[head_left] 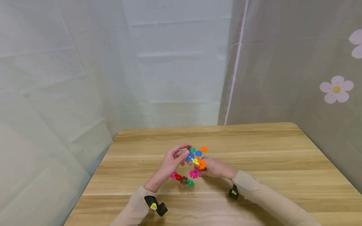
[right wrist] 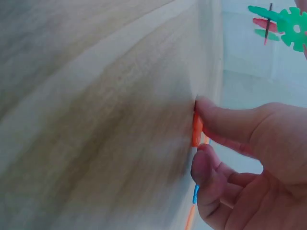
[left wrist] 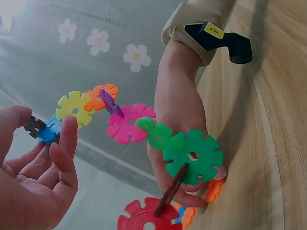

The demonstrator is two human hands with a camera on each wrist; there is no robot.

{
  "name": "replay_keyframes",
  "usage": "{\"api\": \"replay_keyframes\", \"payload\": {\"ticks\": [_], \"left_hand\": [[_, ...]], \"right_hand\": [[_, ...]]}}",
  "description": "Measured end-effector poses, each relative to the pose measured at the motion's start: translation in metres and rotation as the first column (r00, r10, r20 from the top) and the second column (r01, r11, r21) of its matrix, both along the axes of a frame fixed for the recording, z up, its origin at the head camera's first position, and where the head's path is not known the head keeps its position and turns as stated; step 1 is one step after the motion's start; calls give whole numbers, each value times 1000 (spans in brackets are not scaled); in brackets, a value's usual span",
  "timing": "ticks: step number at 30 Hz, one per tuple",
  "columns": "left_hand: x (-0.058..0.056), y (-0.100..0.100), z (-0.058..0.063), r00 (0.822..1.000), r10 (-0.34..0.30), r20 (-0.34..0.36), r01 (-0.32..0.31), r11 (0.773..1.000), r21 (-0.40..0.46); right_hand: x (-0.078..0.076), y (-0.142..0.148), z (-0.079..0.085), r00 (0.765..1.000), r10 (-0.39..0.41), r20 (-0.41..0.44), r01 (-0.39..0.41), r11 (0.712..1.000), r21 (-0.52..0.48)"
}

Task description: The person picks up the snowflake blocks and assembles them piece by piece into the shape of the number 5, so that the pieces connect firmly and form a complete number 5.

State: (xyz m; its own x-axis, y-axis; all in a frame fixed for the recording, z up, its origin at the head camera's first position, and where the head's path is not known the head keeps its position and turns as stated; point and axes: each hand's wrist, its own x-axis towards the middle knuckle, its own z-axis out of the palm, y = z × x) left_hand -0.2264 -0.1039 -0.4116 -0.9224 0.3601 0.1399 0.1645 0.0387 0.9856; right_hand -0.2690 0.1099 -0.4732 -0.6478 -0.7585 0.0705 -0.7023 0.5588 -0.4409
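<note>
A chain of notched plastic discs [left wrist: 131, 123], in pink, yellow, orange, green and other colours, hangs from my left hand [head_left: 172, 161]. The thumb and fingers of that hand pinch its upper end, at a blue disc [head_left: 190, 157] and a dark brown disc [left wrist: 34, 126]. Lower on the chain are a green disc [left wrist: 204, 155] and a red disc [left wrist: 144, 216]. Low at the tabletop, my right hand [head_left: 213, 168] holds an orange disc [right wrist: 197, 129] by its edges between thumb and fingers. In the head view the chain partly hides those right fingertips.
Beyond the hands, an orange disc [head_left: 204, 149] and a blue disc [head_left: 198, 153] lie on the wooden table [head_left: 254, 141]. A wrist camera [head_left: 233, 192] sits on the right sleeve. Pale curtains [head_left: 181, 78] stand behind the table.
</note>
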Motion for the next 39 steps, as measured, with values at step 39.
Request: {"api": "replay_keyframes", "payload": {"ticks": [39], "left_hand": [[-2,-2,-9,999,-46,-13,46,999,2]], "right_hand": [[-2,14,26,985,-148,89,167,942,-290]]}}
